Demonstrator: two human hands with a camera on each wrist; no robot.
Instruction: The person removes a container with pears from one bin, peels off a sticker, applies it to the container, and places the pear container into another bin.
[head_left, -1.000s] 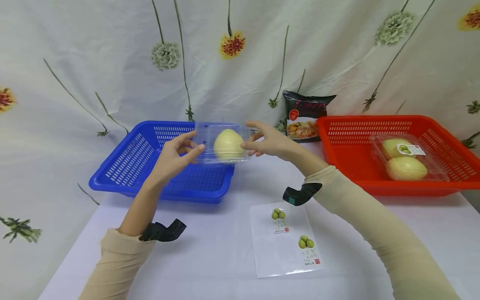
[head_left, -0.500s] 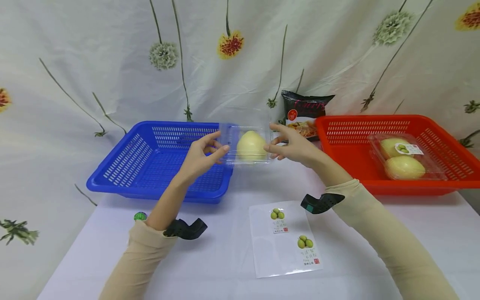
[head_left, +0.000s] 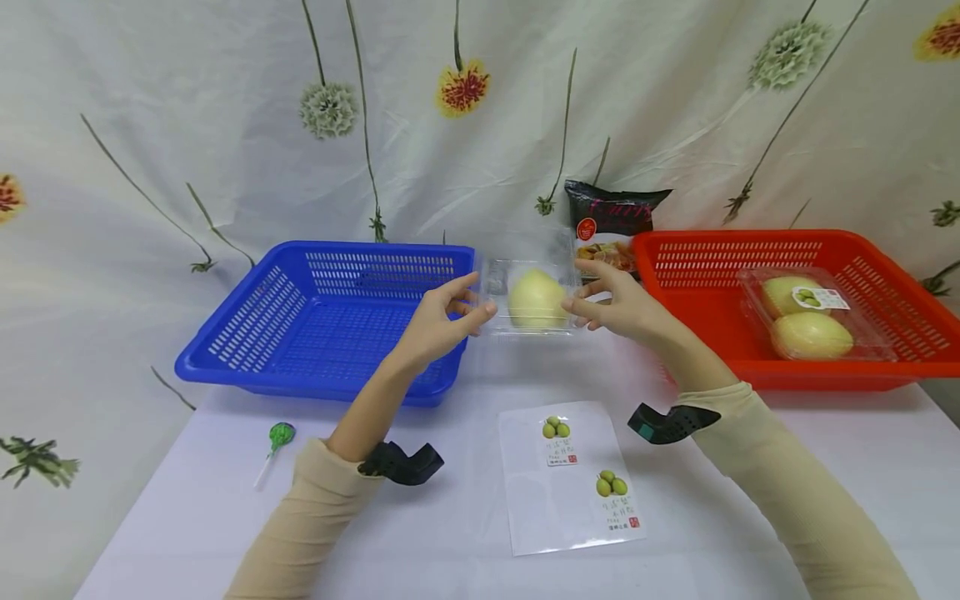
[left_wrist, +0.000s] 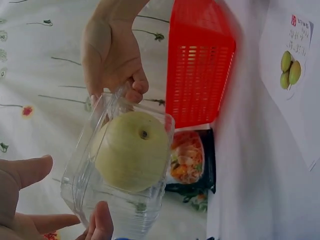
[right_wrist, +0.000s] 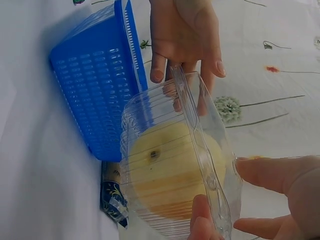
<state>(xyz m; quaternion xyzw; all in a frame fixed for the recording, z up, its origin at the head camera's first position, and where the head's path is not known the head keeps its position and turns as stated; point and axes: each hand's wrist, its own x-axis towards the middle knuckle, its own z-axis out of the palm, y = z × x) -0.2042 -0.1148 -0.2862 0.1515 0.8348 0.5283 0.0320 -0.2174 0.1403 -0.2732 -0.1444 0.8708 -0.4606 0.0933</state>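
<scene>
A clear plastic clamshell box (head_left: 498,279) is held up above the table between the two hands, in front of the gap between the baskets. Inside it lies one round, pale yellow-green melon (head_left: 537,298), nearer the right end; its brown stem scar shows in the left wrist view. The left hand (head_left: 438,323) grips the box's left end with thumb and fingers. At the opposite end the right hand (head_left: 621,302) pinches the edge the same way. In the right wrist view, ridges run along the wall of the box (right_wrist: 150,112).
A blue basket (head_left: 300,346) stands at left. The red basket (head_left: 705,321) at right holds a labelled clear box (head_left: 862,333) with two melons. Between them, at the back, leans a black noodle packet (head_left: 611,218). A sticker sheet (head_left: 558,508) and a green lollipop (head_left: 281,435) lie in front.
Both hands have carried the box with the melon to the right, away from over the blue basket. The lollipop has come out from behind the left arm.
</scene>
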